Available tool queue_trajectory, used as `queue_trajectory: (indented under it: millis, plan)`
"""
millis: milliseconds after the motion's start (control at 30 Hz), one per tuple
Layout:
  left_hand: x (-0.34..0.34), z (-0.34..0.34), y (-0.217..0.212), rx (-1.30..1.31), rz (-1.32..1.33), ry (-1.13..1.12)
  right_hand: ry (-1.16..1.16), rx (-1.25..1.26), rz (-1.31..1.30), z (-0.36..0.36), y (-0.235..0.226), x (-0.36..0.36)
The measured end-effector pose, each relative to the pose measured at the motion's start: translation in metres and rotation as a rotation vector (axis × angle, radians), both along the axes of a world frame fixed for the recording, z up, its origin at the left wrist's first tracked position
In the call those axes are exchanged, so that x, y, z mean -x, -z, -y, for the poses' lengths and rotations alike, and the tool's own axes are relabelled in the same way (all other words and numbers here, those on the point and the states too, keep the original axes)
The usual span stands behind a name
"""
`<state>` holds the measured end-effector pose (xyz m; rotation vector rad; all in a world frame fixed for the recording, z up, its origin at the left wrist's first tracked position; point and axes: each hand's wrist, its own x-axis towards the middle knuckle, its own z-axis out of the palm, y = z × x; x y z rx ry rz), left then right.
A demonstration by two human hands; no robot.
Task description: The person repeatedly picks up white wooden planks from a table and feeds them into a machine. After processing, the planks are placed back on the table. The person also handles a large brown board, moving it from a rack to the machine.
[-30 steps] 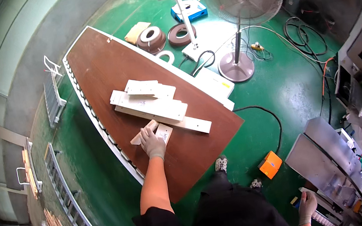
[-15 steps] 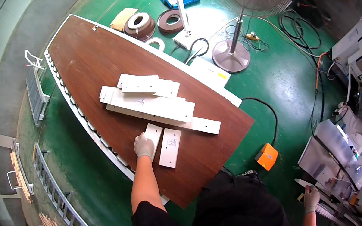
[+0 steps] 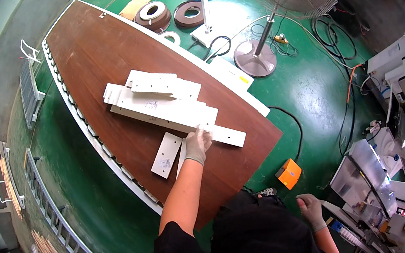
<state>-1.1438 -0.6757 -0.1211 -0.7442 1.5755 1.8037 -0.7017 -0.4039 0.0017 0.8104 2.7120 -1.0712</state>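
My left hand [image 3: 198, 145], in a pale glove, reaches over the brown panel [image 3: 99, 63]. Its fingers are closed at the near edge of a stack of white drilled boards [image 3: 163, 109], gripping a board there. Just left of my wrist lies a short white board [image 3: 166, 155] with holes and a small printed mark. Another short board [image 3: 181, 157] is beside it, partly covered by my forearm. My right hand [image 3: 311, 210], also gloved, hangs low at the right, away from the panel. Its fingers are curled, and nothing shows in them.
An orange box [image 3: 289, 174] with a cable lies on the green floor off the panel's right corner. Beyond the far edge stand a pedestal fan [image 3: 258, 58] and rolls of banding [image 3: 153, 16]. Machinery [image 3: 358, 171] is at right; a metal ladder [image 3: 62, 221] is at left.
My left hand has left the short boards and moved right to the stack's near edge. The left short board has shifted leftward. My right hand has come up and left from beside the machinery.
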Motion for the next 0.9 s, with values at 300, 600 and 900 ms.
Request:
queue_trajectory:
  millis: [300, 600, 900]
  plan:
    - [-0.054, -0.044, -0.017, -0.180, 0.075, -0.142, 0.147, 0.406, 0.012, 0.021, 0.006, 0.072]
    - [-0.026, -0.058, 0.013, -0.375, 0.077, -0.485, 0.020, 0.380, 0.015, 0.038, -0.007, 0.081]
    - [-0.209, -0.053, -0.011, -0.551, 0.098, 0.083, 0.358, 0.919, -0.072, 0.050, 0.009, -0.016]
